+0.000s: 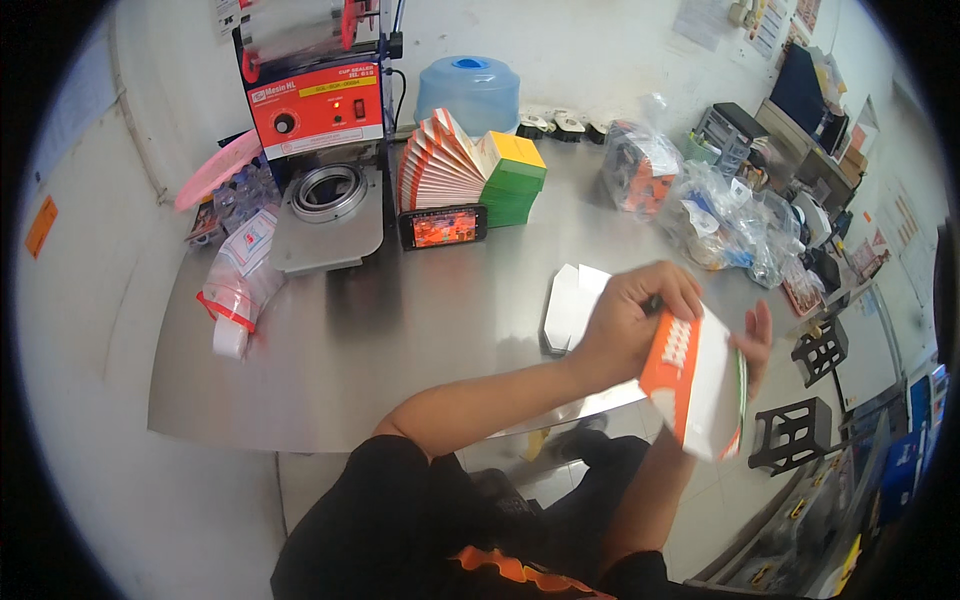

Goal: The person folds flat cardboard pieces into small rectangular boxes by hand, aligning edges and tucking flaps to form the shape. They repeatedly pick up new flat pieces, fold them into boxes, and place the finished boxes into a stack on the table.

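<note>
Above the table's front right edge, I hold an orange-and-white paper food box [697, 385] tilted, with a green strip along its right side. My left hand [640, 312] is closed on its upper edge, fingers bent over the orange panel. My right hand [756, 350] supports the box from behind and from the right; its fingertips show past the green edge, while the palm is hidden. Beside my left hand lies a small pile of flat white carton blanks [568, 308], partly covered by that hand.
Nested paper boxes [440, 165], orange-white and yellow-green, stand behind a propped phone [443, 228]. A red cup-sealing machine [318, 105] is at the back left, with a plastic bag [240, 270] beside it. Clear plastic bags [730, 220] crowd the right side. Dark stools [792, 436] stand on the floor.
</note>
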### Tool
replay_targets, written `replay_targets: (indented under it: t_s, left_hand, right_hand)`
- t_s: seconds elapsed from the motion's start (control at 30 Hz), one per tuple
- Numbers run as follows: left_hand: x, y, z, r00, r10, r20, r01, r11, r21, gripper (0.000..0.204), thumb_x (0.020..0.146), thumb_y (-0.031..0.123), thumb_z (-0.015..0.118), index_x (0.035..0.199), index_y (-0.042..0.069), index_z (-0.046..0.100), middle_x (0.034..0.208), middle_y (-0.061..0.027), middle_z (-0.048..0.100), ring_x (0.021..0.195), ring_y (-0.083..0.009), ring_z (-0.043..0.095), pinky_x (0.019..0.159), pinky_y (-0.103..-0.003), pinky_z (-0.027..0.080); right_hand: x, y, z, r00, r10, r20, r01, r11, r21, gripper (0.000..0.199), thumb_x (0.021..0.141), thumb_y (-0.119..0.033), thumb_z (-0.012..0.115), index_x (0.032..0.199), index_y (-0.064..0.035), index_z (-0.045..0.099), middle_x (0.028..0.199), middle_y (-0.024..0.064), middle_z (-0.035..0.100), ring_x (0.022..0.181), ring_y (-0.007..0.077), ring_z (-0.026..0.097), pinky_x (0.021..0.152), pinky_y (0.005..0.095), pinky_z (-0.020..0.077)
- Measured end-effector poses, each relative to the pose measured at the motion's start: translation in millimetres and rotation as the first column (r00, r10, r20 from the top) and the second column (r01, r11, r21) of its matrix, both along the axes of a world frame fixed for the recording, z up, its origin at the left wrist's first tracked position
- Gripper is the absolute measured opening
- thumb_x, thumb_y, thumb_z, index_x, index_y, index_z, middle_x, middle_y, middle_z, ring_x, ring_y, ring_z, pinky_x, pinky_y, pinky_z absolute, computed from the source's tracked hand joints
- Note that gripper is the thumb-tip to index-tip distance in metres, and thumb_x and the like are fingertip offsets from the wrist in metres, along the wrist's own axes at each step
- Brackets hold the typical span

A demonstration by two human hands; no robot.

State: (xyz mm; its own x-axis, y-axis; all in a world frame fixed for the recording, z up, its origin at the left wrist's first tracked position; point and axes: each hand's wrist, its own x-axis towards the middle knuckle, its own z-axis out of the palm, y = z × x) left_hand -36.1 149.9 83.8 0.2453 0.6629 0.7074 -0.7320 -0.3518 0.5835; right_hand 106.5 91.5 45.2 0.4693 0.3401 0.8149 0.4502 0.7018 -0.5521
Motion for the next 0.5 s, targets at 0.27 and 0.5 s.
replay_targets:
  t_s: [0.27, 0.5]
  left_hand:
    - [-27.6, 84.0, -14.6, 0.804, 0.583, 0.115, -0.565, 0.810, -0.156, 0.024, 0.084, 0.012, 0.076, 0.097, 0.003, 0.058, 0.105, -0.0096, 0.065, 0.108, -0.0190, 0.059, 0.093, -0.033, 0.047]
    - [-93.3, 166.9, 51.5, 0.198, 0.830, -0.521, -0.890, 0.375, 0.260, 0.049, 0.092, 0.020, 0.071, 0.129, -0.005, 0.052, 0.112, -0.0171, 0.070, 0.101, -0.0255, 0.070, 0.089, -0.039, 0.054]
  right_hand:
    - [-69.4, 139.8, -1.1, 0.801, 0.363, -0.476, -0.531, 0.799, -0.283, 0.071, 0.094, -0.035, 0.067, 0.149, -0.0022, 0.036, 0.148, 0.0161, 0.042, 0.141, 0.0259, 0.035, 0.114, 0.0423, 0.0334]
    - [-86.5, 268.6, 75.5, 0.968, 0.039, 0.249, 0.100, 0.847, -0.522, 0.113, 0.072, -0.048, 0.085, 0.154, 0.0027, 0.027, 0.155, 0.0337, 0.028, 0.144, 0.0443, 0.032, 0.116, 0.0479, 0.0327]
